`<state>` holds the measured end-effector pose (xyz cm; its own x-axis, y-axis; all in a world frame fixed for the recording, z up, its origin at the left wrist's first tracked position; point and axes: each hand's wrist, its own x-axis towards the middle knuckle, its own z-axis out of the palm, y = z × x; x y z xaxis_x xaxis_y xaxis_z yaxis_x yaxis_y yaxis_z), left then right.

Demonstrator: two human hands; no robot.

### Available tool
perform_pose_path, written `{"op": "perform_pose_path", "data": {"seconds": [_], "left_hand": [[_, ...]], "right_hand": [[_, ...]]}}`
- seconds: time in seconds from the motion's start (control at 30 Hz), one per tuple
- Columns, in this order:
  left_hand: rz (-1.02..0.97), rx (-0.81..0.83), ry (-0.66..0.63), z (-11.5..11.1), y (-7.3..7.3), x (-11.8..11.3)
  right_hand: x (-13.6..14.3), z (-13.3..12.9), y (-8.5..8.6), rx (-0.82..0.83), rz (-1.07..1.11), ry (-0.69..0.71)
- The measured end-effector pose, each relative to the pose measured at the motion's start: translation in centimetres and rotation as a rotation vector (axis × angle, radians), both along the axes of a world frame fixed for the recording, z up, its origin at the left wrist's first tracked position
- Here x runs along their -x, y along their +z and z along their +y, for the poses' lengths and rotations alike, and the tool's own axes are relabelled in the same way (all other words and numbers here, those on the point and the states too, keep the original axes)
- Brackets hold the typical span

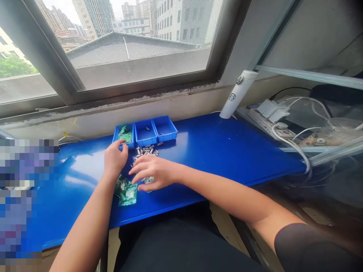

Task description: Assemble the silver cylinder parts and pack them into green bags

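Note:
My left hand (115, 158) is at the front edge of the left blue bin (131, 145), beside the green plastic packets (125, 136) in it. Its thumb and index finger look slightly apart, with nothing visible between them; the other fingers are hidden. Over a heap of small metal parts (145, 151) hovers my right hand (154, 172), fingers spread and holding nothing. It hides part of the heap. More green packets (127, 193) with small pieces inside lie on the table between my wrists and the near edge.
Two more blue bins, a middle one (146, 142) and a right one (167, 136), hold a few small parts. A white bottle (238, 94) stands by the wall on the blue table (215, 151). White plugs and cables (273, 109) lie at right. A blurred-out area covers the left edge.

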<state>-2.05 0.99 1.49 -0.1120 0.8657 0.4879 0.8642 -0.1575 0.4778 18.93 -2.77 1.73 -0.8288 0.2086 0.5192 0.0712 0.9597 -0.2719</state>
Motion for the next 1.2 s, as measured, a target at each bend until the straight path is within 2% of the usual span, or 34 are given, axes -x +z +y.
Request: {"op": "perform_pose_path", "data": {"seconds": [0.13,0.23,0.53,0.67,0.77,0.83,0.9,0.97,1.07,1.2], "left_hand": [[-0.054,-0.086,0.032,-0.6,0.5,-0.5],[-0.098,-0.122,0.039,-0.9,0.8,-0.7],[-0.150,-0.114,0.019,-0.8,0.6,-0.7],[-0.194,-0.094,-0.019,-0.7,0.5,-0.7],[-0.223,-0.090,-0.020,-0.7,0.6,-0.7],[-0.259,-0.087,-0.027,-0.7,0.7,-0.7],[-0.324,-0.082,-0.069,-0.8,0.7,-0.8],[-0.393,-0.069,-0.154,-1.0,0.7,-1.0],[-0.434,-0.025,-0.319,-1.3,0.7,-1.3],[-0.388,0.060,-0.511,-1.7,0.4,-1.9]], "right_hand": [[1.1,-2.0,-0.2,-0.175,-0.171,0.057],[1.4,-2.4,-0.6,-0.261,-0.228,0.058],[1.5,-1.5,-1.2,-0.268,-0.171,0.062],[1.7,-1.3,-1.0,-0.046,-0.004,-0.006],[1.4,-0.8,-0.7,0.288,0.195,-0.122],[1.0,-0.2,-0.5,0.529,0.329,-0.234],[0.5,0.7,-0.4,0.700,0.430,-0.365],[-0.1,1.8,-0.4,0.785,0.525,-0.466],[-0.9,3.1,-0.4,0.807,0.626,-0.564],[-1.4,3.7,-0.3,0.777,0.631,-0.596]]}}
